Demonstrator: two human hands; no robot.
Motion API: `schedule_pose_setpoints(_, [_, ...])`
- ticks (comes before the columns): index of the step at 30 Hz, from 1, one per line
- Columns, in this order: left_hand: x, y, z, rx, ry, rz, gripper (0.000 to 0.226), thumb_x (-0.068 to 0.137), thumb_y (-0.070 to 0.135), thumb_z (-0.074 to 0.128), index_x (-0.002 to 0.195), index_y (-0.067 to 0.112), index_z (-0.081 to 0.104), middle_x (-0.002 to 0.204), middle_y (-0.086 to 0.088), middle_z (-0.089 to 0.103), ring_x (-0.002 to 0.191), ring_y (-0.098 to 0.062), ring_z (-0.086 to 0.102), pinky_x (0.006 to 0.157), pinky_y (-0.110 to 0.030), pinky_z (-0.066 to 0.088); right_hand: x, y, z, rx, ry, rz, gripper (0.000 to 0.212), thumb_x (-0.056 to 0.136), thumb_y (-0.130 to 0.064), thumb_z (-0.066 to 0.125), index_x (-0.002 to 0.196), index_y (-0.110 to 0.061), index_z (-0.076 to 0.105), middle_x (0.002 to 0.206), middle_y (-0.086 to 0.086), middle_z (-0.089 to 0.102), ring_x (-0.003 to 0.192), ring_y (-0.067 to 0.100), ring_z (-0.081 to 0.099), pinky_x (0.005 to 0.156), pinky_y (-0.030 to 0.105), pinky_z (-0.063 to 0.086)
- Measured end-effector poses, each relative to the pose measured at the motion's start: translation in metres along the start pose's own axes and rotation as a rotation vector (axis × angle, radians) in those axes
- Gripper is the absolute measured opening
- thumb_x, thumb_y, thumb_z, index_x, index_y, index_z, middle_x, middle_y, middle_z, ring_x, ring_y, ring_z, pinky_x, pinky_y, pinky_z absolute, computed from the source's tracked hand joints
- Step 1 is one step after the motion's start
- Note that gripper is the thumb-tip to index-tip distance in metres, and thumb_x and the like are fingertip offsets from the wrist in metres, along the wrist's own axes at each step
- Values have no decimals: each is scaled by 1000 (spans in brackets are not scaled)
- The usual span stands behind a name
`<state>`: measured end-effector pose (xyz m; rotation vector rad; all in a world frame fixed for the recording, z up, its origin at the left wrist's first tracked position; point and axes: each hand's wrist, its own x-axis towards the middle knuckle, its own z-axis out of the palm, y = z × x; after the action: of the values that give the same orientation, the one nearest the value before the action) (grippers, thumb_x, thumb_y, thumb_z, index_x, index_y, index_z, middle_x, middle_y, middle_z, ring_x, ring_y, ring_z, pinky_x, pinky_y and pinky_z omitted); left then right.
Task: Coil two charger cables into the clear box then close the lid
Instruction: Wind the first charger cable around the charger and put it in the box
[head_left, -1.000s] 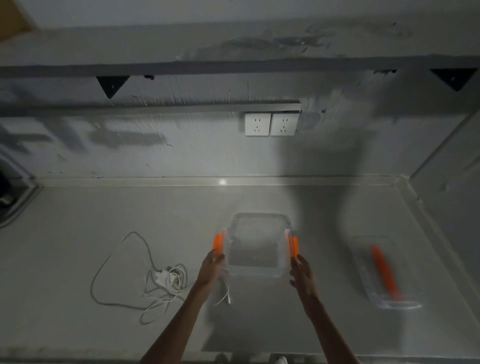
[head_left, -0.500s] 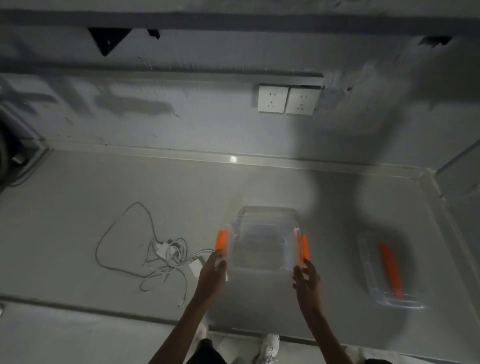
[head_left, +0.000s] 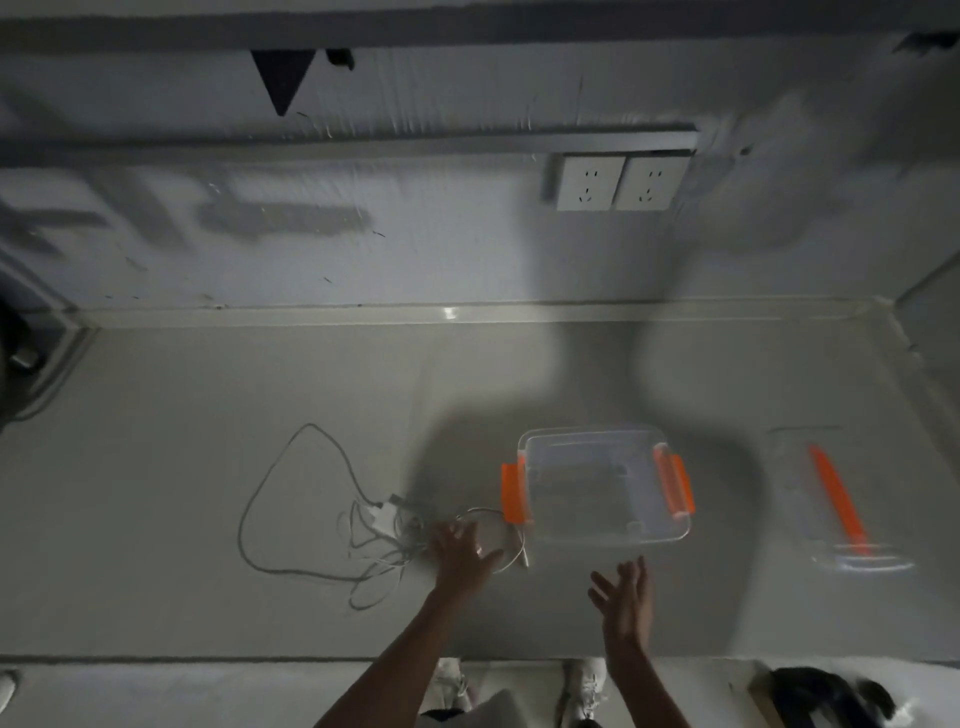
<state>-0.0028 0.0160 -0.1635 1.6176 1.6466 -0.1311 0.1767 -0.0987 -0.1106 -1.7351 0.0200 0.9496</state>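
Both hands have let go of the clear box (head_left: 597, 486), now open on the counter (head_left: 208, 441); the left hand (head_left: 462, 553) spreads toward the tangled charger cables (head_left: 374, 525), the right hand (head_left: 626, 597) empty, coiling next.

Dim, grey light fills the scene, with a small glare spot (head_left: 449, 312) on the ledge where the counter (head_left: 208, 467) meets the wall. A broad, soft shadow (head_left: 571, 405) of the person spreads across the counter and up the wall behind the clear box (head_left: 602, 486). Motion blur smears the lid (head_left: 836, 499) at right and the wall markings at left. The wide-angle lens bows straight lines near the frame edges, and the corners fall dark.
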Motion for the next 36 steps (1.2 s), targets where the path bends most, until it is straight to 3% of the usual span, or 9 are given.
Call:
schedule_pose_setpoints(5, [4,3,9,0,-19,82,16,80,9,49,87,5,62,123,-22,48,120,-38,44,100,-39,39,1,33,18,-254,-309,173,42,92,-6,53,133,1,46,89,5,57,57,11,57,48,19,42])
schedule_pose_setpoints(8, [-15,12,-16,-224,-54,179,21,69,4,44,59,20,53,78,-9,57,77,-23,58,63,-37,51,-1,43,37,-488,-451,-10,46,85,14,48,122,-13,55,113,18,62,72,8,55,60,18,45])
schedule_pose_setpoints(12, [-60,8,-60,-852,-324,-20,15,84,-9,55,91,4,52,85,-18,57,68,-26,60,54,-37,58,-14,40,66,-687,-721,-449,92,66,9,49,131,-55,37,143,0,41,131,15,43,110,26,38])
schedule_pose_setpoints(18, [-116,-2,-142,-1238,-530,110,24,86,-7,52,105,4,61,105,-22,55,88,-35,63,65,-41,58,-26,30,116,-749,-732,-927,111,50,-17,88,140,-47,30,134,-16,53,117,2,52,94,10,42])
schedule_pose_setpoints(22, [-167,18,-221,-1160,-589,395,25,80,0,62,105,1,64,105,-20,63,92,-35,64,75,-40,57,-29,25,133,-1040,-710,-1021,106,57,-46,81,135,-41,10,137,20,54,128,27,41,86,48,55])
schedule_pose_setpoints(25, [-211,35,-295,-843,-456,614,23,84,4,65,106,-1,63,109,-25,60,93,-43,61,82,-49,48,-17,19,146,-1445,-895,-839,81,77,-63,36,137,-51,-16,161,11,9,146,34,15,107,48,39])
schedule_pose_setpoints(29, [-253,63,-375,-330,-228,840,22,88,4,63,109,11,68,114,-15,55,102,-35,58,82,-48,51,-28,-7,174,-1386,-956,-1005,105,87,-38,56,123,-62,-40,159,14,18,144,31,20,114,43,26])
schedule_pose_setpoints(32, [-267,95,-410,-131,-183,919,25,87,5,65,110,15,69,114,-10,55,104,-27,59,84,-35,53,-77,-59,193,-814,-1111,-1026,88,86,-22,59,142,-56,1,155,-6,24,143,9,18,119,34,15])
schedule_pose_setpoints(36, [-268,139,-454,-6,-153,1029,27,87,0,63,113,7,64,117,-10,58,106,-20,60,88,-32,53,-148,-127,211,-417,-1598,-330,49,91,-9,56,136,-26,47,137,-11,56,133,12,45,110,33,34])
